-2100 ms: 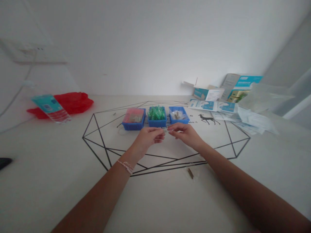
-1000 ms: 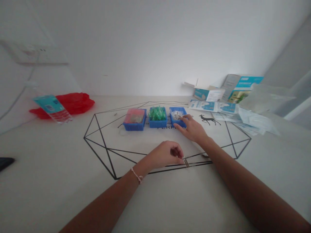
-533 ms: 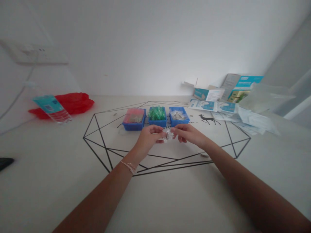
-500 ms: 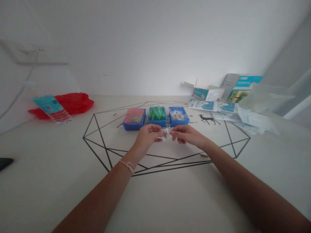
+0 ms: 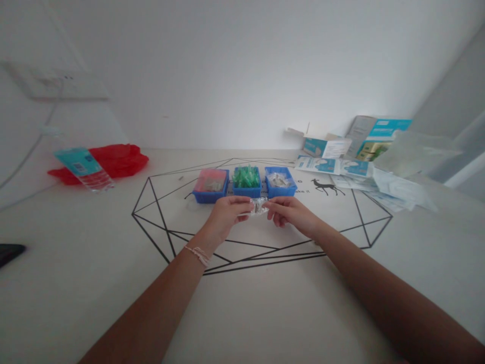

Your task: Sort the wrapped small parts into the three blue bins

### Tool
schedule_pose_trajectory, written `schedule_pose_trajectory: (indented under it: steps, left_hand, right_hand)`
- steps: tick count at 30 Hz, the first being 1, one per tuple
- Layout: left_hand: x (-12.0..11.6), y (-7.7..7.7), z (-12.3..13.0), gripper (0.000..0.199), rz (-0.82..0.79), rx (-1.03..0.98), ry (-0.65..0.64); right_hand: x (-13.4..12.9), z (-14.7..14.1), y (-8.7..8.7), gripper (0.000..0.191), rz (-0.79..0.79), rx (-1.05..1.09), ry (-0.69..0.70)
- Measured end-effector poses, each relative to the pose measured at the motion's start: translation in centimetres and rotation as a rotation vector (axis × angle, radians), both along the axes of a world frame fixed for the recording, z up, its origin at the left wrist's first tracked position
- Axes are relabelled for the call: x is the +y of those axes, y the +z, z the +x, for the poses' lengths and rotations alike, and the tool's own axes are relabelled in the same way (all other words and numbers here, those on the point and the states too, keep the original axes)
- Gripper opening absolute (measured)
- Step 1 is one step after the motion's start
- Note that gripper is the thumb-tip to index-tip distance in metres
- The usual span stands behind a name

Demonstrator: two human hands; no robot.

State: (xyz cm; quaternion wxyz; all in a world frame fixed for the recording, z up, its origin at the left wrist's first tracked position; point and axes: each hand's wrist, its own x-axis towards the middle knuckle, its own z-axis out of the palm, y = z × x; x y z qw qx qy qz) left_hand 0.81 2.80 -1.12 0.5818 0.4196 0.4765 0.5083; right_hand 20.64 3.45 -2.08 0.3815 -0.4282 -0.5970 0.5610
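Between my two hands, a small clear plastic packet (image 5: 258,206) is held out level above the table, with something small and dark inside that I cannot make out. My left hand (image 5: 229,212) pinches its left end between thumb and fingers. At the other end, my right hand (image 5: 288,211) grips the packet's edge with thumb and forefinger. Just beyond stand three blue bins in a row: a left bin (image 5: 208,197) with pinkish clear film and small pieces, a middle bin (image 5: 247,192) of green plastic pieces, and a right bin (image 5: 282,191) of clear packets.
A clear bottle with a blue label (image 5: 81,164) lies against a red plastic bag (image 5: 121,159) at the left. Cardboard boxes (image 5: 328,146) and flat white-and-blue packets (image 5: 356,168) lie at the back right. A dark object (image 5: 10,253) sits at the left edge.
The packet is now stretched flatter between my hands, where before it looked crumpled. My left fingers have closed more over its end. The view has shifted slightly.
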Motion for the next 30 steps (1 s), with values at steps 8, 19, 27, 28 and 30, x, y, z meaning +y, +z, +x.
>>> schedule_pose_trajectory:
  steps: [8,19,27,28,30]
  left_hand:
    - [0.1,-0.2,0.2,0.029,0.044,0.018,-0.047]
    - [-0.1,-0.3,0.4,0.026,0.055,-0.012,-0.032]
    - [0.2,-0.3,0.3,0.018,0.219,0.112,0.045]
    - [0.2,-0.3,0.4,0.018,0.222,0.112,0.042]
    - [0.3,-0.4,0.4,0.019,0.215,0.098,0.029]
  right_hand:
    - [0.1,0.2,0.0,0.023,-0.136,0.104,-0.033]
    - [0.6,-0.2,-0.7,0.025,0.213,0.046,-0.125]
    - [1.1,0.4,-1.0,0.025,0.551,-0.187,-0.129]
    - [1.1,0.4,-1.0,0.023,0.559,-0.2,-0.134]
    - [1.0,0.4,-1.0,0.02,0.558,-0.21,-0.139]
